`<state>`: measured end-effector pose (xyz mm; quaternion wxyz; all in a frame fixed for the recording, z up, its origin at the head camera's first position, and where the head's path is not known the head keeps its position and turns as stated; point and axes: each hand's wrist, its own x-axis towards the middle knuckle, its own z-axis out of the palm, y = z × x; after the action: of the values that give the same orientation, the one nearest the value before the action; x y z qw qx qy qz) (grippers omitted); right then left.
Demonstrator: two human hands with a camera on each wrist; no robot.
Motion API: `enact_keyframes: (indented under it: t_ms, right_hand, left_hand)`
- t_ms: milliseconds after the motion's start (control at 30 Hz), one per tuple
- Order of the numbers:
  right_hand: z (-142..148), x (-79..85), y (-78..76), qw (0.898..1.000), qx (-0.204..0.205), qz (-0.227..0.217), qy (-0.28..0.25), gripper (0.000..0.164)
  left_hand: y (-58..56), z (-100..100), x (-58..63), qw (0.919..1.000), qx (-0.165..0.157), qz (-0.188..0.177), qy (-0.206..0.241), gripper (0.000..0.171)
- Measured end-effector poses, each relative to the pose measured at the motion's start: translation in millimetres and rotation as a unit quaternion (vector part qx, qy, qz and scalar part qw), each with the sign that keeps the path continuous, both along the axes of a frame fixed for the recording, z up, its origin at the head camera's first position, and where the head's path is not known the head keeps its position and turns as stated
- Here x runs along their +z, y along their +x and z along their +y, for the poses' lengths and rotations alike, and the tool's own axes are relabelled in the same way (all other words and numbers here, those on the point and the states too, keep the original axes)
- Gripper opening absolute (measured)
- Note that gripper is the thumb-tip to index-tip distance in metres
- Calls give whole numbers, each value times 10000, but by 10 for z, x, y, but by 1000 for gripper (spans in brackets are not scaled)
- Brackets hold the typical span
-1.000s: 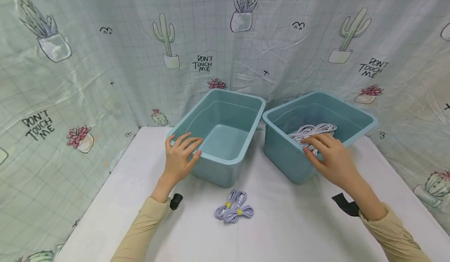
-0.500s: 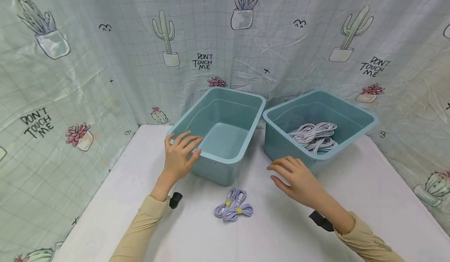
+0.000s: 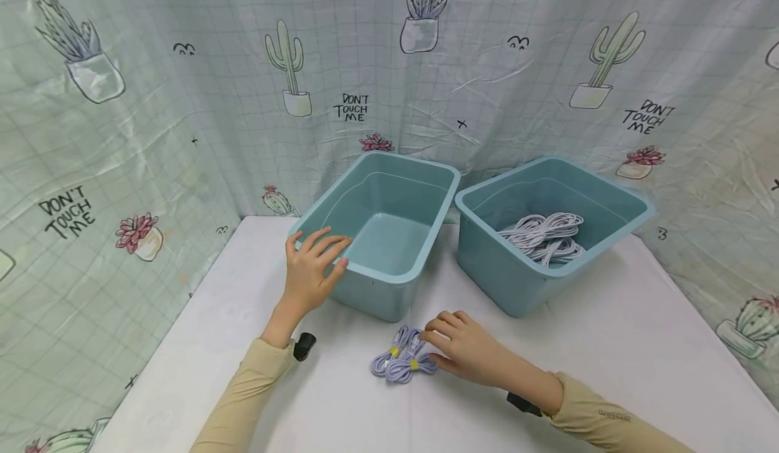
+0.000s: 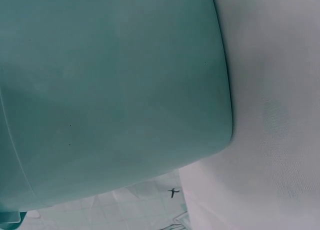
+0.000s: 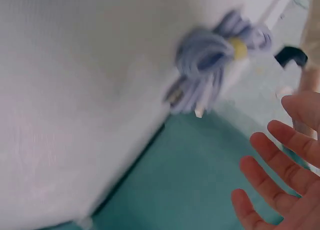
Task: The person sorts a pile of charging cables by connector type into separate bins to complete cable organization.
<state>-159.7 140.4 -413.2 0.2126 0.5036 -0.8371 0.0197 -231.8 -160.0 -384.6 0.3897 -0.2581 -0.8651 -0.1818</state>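
Note:
Two lavender cable bundles (image 3: 402,368), each tied with a yellow band, lie overlapping on the white table. My right hand (image 3: 465,348) hovers at their right side, fingers spread and loosely bent, holding nothing. In the right wrist view the blurred cable bundles (image 5: 205,55) appear beyond the open fingers (image 5: 270,185). At the near left corner of the left blue-green bin (image 3: 389,279), my left hand (image 3: 310,270) rests with spread fingers over the rim. Only the side wall of that bin (image 4: 115,100) fills the left wrist view; the left hand is hidden there.
Right of the left bin stands a second blue-green bin (image 3: 499,284), turned at an angle, with several white cable bundles (image 3: 548,236) inside. A cactus-print curtain (image 3: 389,67) hangs behind and along both sides of the white table (image 3: 341,412).
My right hand has moved from over the right bin's near rim, left and toward me, to beside the lavender cable bundles. The left hand stays at the left bin.

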Motion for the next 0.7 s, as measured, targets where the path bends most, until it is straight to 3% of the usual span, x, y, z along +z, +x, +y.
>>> enact_keyframes:
  t_ms: [300, 433, 700]
  right_hand:
    - [-156, -153, 29, 9975, 356, 174, 580, 32]
    - [-196, -203, 29, 9964, 372, 41, 754, 29]
    - [-248, -274, 4, 9947, 365, 201, 944, 24]
  left_hand:
    - [-15, -2, -9, 10000, 0, -33, -17, 59]
    - [-28, -4, -20, 10000, 10, -28, -18, 60]
    - [-34, -3, -22, 10000, 0, -29, 9, 59]
